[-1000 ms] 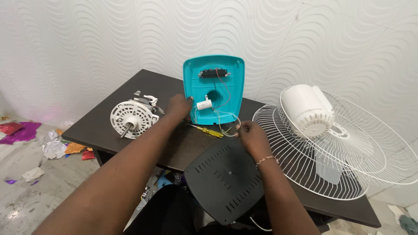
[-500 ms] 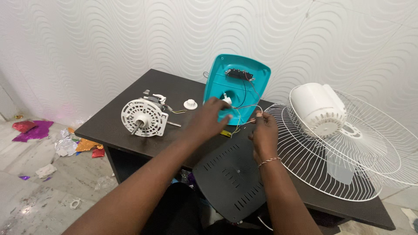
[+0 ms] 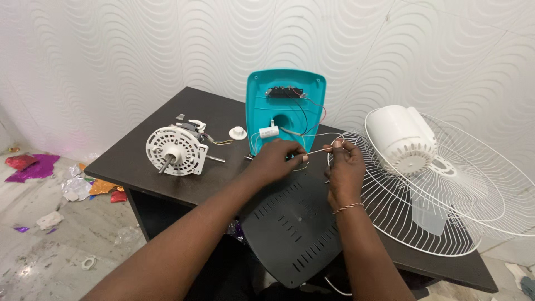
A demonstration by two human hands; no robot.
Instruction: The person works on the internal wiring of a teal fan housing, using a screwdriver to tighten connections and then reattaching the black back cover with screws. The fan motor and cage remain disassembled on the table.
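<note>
Right, both left hand and right hand pinch a thin white wire just near of the upright teal housing; motor left; wire guards right; black cover nearest.

- We see both forearms bare up to the frame's lower edge, with no sleeves in view.
- Our hands, the left hand and the right hand, wear no gloves and no rings that we can make out.
- A thin, pale metal bracelet circles the right wrist.
</note>
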